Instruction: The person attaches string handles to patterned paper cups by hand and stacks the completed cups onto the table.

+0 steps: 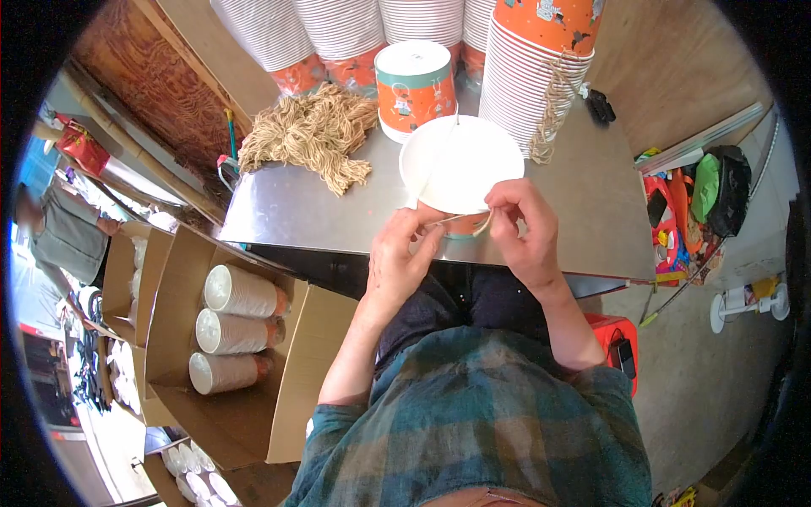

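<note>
A paper bucket (pixel 463 160) with a white inside and an orange outside is tilted at the table's front edge, its mouth facing me. A thin pale cord (pixel 435 221) runs along its near side, and a strand crosses the mouth to the far rim. My left hand (pixel 399 253) is closed, pinching the cord left of the bucket. On the other side, my right hand (pixel 525 232) pinches the cord at the bucket's right rim. Beyond the bucket stands an upside-down orange bucket (pixel 414 97) with a green band. A bundle of tan cords (pixel 308 135) lies to the left.
Tall stacks of nested buckets (pixel 536 84) line the back of the metal table (pixel 287 211). Several cords hang on the right stack. An open cardboard box (pixel 291 372) holding three wrapped bucket stacks sits at my left. Another person (pixel 72 228) stands at far left.
</note>
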A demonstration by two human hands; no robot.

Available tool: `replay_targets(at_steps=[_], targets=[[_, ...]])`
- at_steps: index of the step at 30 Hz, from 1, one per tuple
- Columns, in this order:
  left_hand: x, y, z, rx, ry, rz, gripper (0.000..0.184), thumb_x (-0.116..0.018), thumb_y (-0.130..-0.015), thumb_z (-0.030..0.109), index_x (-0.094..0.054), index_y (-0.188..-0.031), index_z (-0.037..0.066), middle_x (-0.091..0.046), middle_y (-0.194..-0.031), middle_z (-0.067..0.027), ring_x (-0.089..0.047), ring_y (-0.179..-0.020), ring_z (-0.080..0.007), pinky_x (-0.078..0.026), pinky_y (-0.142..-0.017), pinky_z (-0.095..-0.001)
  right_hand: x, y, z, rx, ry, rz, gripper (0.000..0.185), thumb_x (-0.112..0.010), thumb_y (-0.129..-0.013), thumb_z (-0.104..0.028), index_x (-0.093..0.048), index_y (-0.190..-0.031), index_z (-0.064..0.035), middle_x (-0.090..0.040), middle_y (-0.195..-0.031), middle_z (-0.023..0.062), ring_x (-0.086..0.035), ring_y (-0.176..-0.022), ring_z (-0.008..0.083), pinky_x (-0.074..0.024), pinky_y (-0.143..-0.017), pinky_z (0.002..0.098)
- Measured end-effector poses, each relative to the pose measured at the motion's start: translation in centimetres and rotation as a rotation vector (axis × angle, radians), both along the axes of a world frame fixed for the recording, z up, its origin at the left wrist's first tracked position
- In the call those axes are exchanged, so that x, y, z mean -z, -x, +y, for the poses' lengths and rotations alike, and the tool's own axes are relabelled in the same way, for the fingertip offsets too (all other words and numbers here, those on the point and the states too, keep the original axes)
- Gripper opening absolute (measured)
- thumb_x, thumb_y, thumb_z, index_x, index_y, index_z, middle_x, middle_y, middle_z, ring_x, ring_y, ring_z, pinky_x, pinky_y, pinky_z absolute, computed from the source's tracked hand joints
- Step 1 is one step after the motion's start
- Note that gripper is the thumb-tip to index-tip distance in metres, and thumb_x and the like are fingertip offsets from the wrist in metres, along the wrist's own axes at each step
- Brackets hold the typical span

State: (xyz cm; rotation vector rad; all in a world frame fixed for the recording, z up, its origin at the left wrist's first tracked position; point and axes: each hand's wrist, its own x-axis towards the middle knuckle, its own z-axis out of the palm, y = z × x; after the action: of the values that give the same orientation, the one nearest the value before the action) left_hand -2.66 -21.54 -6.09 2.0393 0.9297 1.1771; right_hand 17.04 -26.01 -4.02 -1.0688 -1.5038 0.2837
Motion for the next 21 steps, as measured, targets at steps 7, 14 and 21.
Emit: replay_targets(at_steps=[7, 14, 21], targets=[[0.6, -0.7, 0.0, -0.005, -0.162, 0.053, 0.016, -0.075, -0.082, 0.003, -0.070, -0.098, 0.005, -0.068, -0.090, -0.0129, -0.063, -0.085, -0.0343, -0.051, -0.076, -0.0411, 1.0, 0.5, -0.4, -0.298, 0.179, 0.541, 0.014, -0.053, -0.096, 0.003, -0.054, -0.110, 0.0002, -0.066, -0.094, 0.0061, -0.060, -0.074, 0.0087, -0.0528, -0.066, 0.0259], [-0.1, -0.9, -0.2, -0.026, -0.224, 0.099, 0.012, -0.076, -0.082, 0.003, -0.071, -0.094, 0.005, -0.070, -0.091, -0.0091, -0.064, -0.085, -0.0270, -0.052, -0.076, -0.0370, 1.0, -0.3, -2.0, -0.104, 0.108, 0.311, 0.022, -0.058, -0.094, 0.003, -0.060, -0.116, 0.0018, -0.066, -0.094, 0.0077, -0.065, -0.083, 0.0114, -0.0550, -0.072, 0.0265], [0.0, -1.2, -0.3, -0.034, -0.233, 0.074, 0.013, -0.077, -0.082, 0.003, -0.071, -0.094, 0.004, -0.070, -0.090, -0.0086, -0.063, -0.084, -0.0257, -0.052, -0.075, -0.0361, 1.0, -1.6, -3.3, 0.191, -0.007, 0.021, 0.025, -0.065, -0.088, 0.007, -0.068, -0.111, -0.0016, -0.067, -0.095, 0.0097, -0.067, -0.082, 0.0175, -0.0568, -0.074, 0.0293]])
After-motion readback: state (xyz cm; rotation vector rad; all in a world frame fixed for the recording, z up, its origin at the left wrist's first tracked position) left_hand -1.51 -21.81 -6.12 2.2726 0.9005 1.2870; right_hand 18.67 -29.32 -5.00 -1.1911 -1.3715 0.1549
